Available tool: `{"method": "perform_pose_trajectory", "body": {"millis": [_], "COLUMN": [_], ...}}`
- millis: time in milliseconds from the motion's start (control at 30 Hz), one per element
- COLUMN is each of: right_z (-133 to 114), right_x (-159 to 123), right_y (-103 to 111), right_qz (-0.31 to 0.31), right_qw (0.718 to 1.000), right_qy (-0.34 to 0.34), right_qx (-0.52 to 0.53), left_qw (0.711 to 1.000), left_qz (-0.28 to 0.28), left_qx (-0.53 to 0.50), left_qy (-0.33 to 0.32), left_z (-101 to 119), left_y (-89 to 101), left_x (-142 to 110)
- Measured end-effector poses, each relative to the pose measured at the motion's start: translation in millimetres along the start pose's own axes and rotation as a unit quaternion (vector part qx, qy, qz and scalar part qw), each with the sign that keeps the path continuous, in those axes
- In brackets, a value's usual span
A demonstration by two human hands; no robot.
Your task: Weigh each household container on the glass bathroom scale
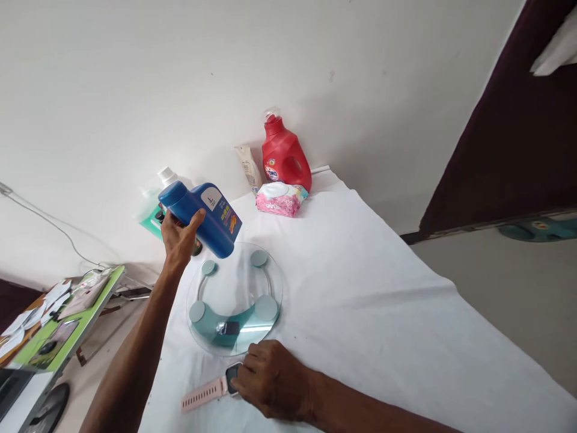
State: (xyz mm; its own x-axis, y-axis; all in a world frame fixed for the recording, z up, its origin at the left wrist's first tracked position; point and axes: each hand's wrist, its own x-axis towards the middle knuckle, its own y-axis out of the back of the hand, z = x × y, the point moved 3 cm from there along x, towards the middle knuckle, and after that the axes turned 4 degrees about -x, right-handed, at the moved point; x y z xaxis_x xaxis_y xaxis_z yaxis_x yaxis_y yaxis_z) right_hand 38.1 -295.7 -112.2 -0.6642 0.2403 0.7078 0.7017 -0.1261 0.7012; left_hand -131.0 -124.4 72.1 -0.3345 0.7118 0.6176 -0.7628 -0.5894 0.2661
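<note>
My left hand (179,239) grips a blue bottle (217,224) by its neck side and holds it tilted, above the far left part of a round glass bathroom scale (228,293). The scale lies flat on the white cloth, its small display at the near side. My right hand (274,380) is closed at the near edge of the scale, fingers curled over one end of a smartwatch (231,379) with a pink strap. The strap's other half is hidden under the hand.
By the wall stand a red detergent bottle (285,153), a cream tube (248,168) and a pink wipes pack (280,201). A green bottle (151,218) with a white cap is partly behind the blue one. At the left is a green-topped desk (92,307) with papers.
</note>
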Motion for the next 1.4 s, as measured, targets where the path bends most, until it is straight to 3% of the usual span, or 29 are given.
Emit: {"method": "perform_pose_trajectory", "body": {"millis": [100, 233, 600, 767, 833, 900, 1033, 1133, 1233, 1400], "right_z": [-0.3, -0.8, -0.5, -1.2, -1.0, -0.9, -0.6, 0.0, 0.6, 0.9], "right_x": [-0.7, -1.6, -1.4, -0.8, -0.9, -1.0, -0.6, -0.2, -0.4, -0.9], "right_y": [-2.0, -5.2, -2.0, -0.1, 0.5, 1.1, 2.5, 4.2, 5.5, 5.1], "right_qz": [0.009, 0.017, 0.048, 0.044, 0.050, 0.057, 0.057, 0.060, 0.062, 0.042], "right_qw": [1.000, 1.000, 0.999, 0.999, 0.999, 0.998, 0.998, 0.998, 0.998, 0.999], "right_qy": [0.004, 0.009, 0.001, 0.009, 0.005, 0.004, 0.001, -0.007, -0.015, -0.019], "right_qx": [-0.003, -0.004, -0.014, -0.010, -0.005, -0.004, -0.007, -0.003, 0.009, 0.014], "left_qw": [0.999, 0.998, 0.995, 0.994, 0.993, 0.995, 0.980, 0.955, 0.949, 0.947], "left_qz": [-0.010, -0.029, -0.015, -0.076, -0.088, -0.050, 0.106, 0.163, 0.169, 0.167], "left_qx": [0.013, 0.014, -0.012, -0.044, -0.069, -0.077, -0.062, -0.068, -0.073, -0.072], "left_qy": [0.038, 0.056, 0.094, 0.059, 0.028, 0.028, 0.159, 0.238, 0.256, 0.265], "left_z": [7.8, 8.2, -0.1, -0.7, -11.5, -34.5, -103.3, -141.2, -154.1, -154.4], "left_y": [32.5, 54.2, 57.2, 60.5, 68.7, 82.0, 112.2, 126.6, 132.6, 131.5], "left_x": [-31.0, -64.8, -107.5, -113.3, -111.4, -110.1, -120.9, -135.4, -142.1, -141.0]}}
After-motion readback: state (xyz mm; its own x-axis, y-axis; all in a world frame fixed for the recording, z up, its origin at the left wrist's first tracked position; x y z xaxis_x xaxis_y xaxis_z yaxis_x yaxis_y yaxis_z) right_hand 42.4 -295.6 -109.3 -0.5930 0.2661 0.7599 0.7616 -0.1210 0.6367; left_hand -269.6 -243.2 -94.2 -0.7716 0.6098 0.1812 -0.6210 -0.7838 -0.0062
